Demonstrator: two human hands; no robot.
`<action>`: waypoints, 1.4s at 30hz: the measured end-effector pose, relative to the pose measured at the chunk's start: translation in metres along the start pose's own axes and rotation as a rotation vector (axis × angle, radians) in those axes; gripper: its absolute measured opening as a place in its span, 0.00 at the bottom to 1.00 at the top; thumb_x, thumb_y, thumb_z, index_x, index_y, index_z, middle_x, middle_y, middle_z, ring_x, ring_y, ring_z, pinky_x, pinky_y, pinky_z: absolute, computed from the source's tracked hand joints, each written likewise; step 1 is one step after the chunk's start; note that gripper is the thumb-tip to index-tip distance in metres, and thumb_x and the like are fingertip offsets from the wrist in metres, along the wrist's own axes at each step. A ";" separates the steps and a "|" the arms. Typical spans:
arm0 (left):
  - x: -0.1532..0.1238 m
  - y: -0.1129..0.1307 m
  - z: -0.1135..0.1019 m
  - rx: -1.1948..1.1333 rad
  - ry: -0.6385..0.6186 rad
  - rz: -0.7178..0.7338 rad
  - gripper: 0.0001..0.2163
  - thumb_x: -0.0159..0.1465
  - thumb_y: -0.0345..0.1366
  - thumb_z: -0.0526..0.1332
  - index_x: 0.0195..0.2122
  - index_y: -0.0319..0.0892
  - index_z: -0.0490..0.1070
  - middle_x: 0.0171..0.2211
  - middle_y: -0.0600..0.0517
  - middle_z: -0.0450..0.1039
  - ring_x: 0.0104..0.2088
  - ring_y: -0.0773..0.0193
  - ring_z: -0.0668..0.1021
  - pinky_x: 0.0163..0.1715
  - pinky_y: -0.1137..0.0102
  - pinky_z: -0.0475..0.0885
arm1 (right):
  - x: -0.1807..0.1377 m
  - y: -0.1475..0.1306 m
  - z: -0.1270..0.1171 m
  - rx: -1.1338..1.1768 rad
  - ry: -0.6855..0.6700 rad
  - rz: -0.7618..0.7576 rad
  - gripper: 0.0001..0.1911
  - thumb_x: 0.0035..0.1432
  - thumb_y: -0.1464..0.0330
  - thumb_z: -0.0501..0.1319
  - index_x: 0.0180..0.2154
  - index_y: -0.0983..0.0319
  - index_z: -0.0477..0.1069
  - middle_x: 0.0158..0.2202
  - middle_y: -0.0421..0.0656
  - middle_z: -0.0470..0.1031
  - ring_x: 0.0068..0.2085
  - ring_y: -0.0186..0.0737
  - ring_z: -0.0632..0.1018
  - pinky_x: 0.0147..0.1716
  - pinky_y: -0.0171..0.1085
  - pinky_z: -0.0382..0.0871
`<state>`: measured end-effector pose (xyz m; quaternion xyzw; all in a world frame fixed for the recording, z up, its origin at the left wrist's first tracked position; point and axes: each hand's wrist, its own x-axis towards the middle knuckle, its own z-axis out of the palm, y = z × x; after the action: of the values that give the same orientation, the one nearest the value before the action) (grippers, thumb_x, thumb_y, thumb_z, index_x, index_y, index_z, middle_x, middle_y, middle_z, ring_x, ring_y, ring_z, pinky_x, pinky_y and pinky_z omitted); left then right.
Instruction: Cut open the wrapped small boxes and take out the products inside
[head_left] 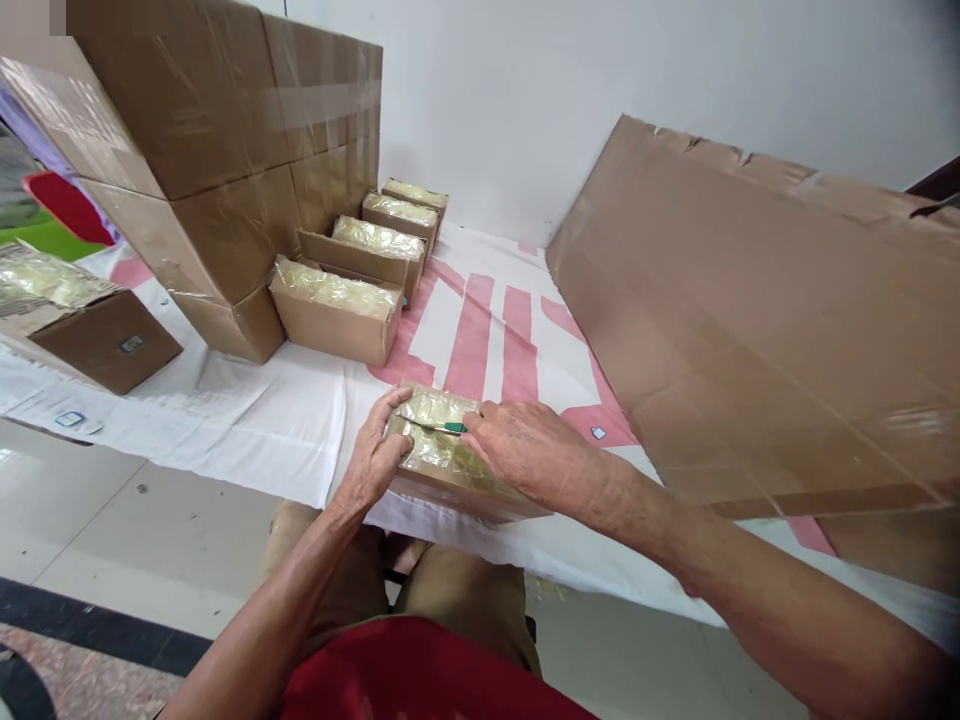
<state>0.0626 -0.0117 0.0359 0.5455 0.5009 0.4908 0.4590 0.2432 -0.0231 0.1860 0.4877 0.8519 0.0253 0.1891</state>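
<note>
A small cardboard box, its top covered with clear film over pale yellowish contents, lies at the table's front edge before me. My left hand grips its left end, thumb and fingers on the top edges. In my right hand is a green knife, its thin tip pointing left along the middle of the box top. Most of the knife is hidden by my fingers. The right hand rests over the right part of the box.
Several similar boxes stand in a row beyond, beside stacked large cartons. Another box sits at far left. A large cardboard sheet leans on the right. White cloth with pink stripes covers the table.
</note>
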 end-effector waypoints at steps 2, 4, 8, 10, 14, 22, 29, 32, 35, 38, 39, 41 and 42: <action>-0.001 0.002 0.000 0.001 0.003 -0.018 0.33 0.51 0.37 0.58 0.61 0.42 0.73 0.57 0.45 0.76 0.55 0.46 0.76 0.56 0.53 0.73 | -0.003 0.004 -0.006 0.006 -0.017 -0.011 0.11 0.71 0.72 0.57 0.40 0.64 0.79 0.35 0.51 0.83 0.32 0.48 0.82 0.27 0.40 0.60; -0.002 0.004 0.000 -0.002 0.012 -0.042 0.33 0.51 0.37 0.58 0.61 0.42 0.73 0.60 0.46 0.74 0.56 0.46 0.76 0.58 0.54 0.71 | -0.007 0.008 -0.010 0.015 -0.029 -0.007 0.12 0.70 0.73 0.57 0.38 0.64 0.79 0.32 0.50 0.82 0.30 0.46 0.80 0.26 0.39 0.58; -0.005 0.005 -0.001 0.017 0.016 -0.057 0.32 0.52 0.37 0.58 0.61 0.44 0.73 0.58 0.48 0.76 0.51 0.49 0.76 0.52 0.58 0.73 | -0.013 0.017 -0.009 0.032 -0.051 -0.011 0.12 0.69 0.74 0.57 0.37 0.63 0.79 0.30 0.47 0.81 0.28 0.42 0.77 0.27 0.39 0.57; -0.005 0.004 -0.002 0.037 0.022 -0.055 0.32 0.53 0.37 0.58 0.62 0.43 0.73 0.56 0.49 0.77 0.48 0.51 0.77 0.49 0.59 0.73 | -0.015 0.022 -0.004 0.059 -0.013 -0.026 0.11 0.70 0.72 0.58 0.37 0.63 0.78 0.31 0.47 0.81 0.29 0.42 0.77 0.26 0.39 0.56; -0.005 0.004 -0.003 0.063 0.044 -0.048 0.32 0.52 0.38 0.58 0.61 0.43 0.73 0.50 0.50 0.78 0.40 0.54 0.76 0.42 0.62 0.72 | -0.017 0.032 0.010 0.150 0.053 -0.030 0.14 0.74 0.66 0.56 0.37 0.62 0.77 0.32 0.45 0.81 0.30 0.40 0.77 0.26 0.38 0.54; -0.005 0.012 0.001 0.063 0.068 -0.067 0.33 0.50 0.40 0.58 0.59 0.42 0.75 0.46 0.50 0.79 0.38 0.55 0.75 0.42 0.61 0.72 | -0.023 0.038 0.021 0.155 0.033 -0.028 0.12 0.74 0.69 0.54 0.42 0.62 0.77 0.35 0.45 0.81 0.32 0.41 0.77 0.25 0.39 0.53; -0.005 0.016 0.001 0.063 0.079 -0.091 0.33 0.49 0.40 0.58 0.58 0.41 0.75 0.43 0.50 0.78 0.36 0.56 0.73 0.41 0.62 0.71 | -0.047 0.062 0.018 0.307 0.065 -0.007 0.17 0.71 0.69 0.53 0.32 0.59 0.76 0.28 0.43 0.77 0.27 0.40 0.73 0.28 0.40 0.57; -0.006 0.018 0.001 0.054 0.089 -0.099 0.33 0.49 0.40 0.58 0.58 0.41 0.75 0.43 0.50 0.78 0.35 0.57 0.72 0.40 0.63 0.70 | -0.072 0.092 0.038 0.486 0.168 0.049 0.19 0.72 0.61 0.54 0.31 0.58 0.76 0.28 0.42 0.78 0.30 0.41 0.76 0.31 0.39 0.62; -0.008 0.021 0.001 0.059 0.077 -0.112 0.33 0.49 0.40 0.58 0.58 0.42 0.75 0.41 0.51 0.77 0.35 0.58 0.71 0.37 0.65 0.68 | -0.096 0.114 0.081 0.645 0.361 0.251 0.21 0.73 0.56 0.51 0.42 0.57 0.80 0.34 0.42 0.82 0.34 0.43 0.80 0.32 0.38 0.67; -0.008 0.021 0.001 0.048 0.072 -0.110 0.33 0.50 0.40 0.59 0.59 0.41 0.75 0.41 0.51 0.76 0.36 0.57 0.71 0.37 0.65 0.67 | -0.105 0.113 0.147 0.659 0.410 0.499 0.22 0.71 0.57 0.51 0.49 0.59 0.81 0.35 0.45 0.84 0.33 0.46 0.81 0.31 0.39 0.69; -0.008 0.021 0.002 0.040 0.072 -0.109 0.33 0.50 0.40 0.59 0.59 0.41 0.74 0.41 0.51 0.76 0.36 0.57 0.71 0.38 0.65 0.67 | -0.103 0.107 0.171 0.623 0.401 0.540 0.21 0.69 0.59 0.53 0.48 0.60 0.81 0.38 0.46 0.85 0.36 0.47 0.83 0.33 0.40 0.71; -0.007 0.019 0.002 0.030 0.074 -0.104 0.33 0.50 0.40 0.59 0.59 0.41 0.75 0.41 0.50 0.76 0.36 0.57 0.71 0.38 0.65 0.67 | -0.097 0.092 0.212 0.518 0.365 0.589 0.19 0.67 0.62 0.54 0.46 0.60 0.82 0.43 0.49 0.86 0.41 0.50 0.84 0.37 0.41 0.73; -0.007 0.017 0.001 0.029 0.073 -0.097 0.33 0.50 0.40 0.59 0.59 0.41 0.75 0.41 0.50 0.77 0.36 0.57 0.71 0.38 0.65 0.68 | -0.094 0.085 0.227 0.501 0.359 0.598 0.18 0.67 0.63 0.54 0.46 0.61 0.82 0.43 0.51 0.85 0.42 0.53 0.84 0.38 0.43 0.73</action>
<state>0.0656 -0.0198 0.0524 0.5087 0.5503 0.4802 0.4557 0.4346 -0.0901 0.0230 0.7318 0.6723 -0.0443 -0.1022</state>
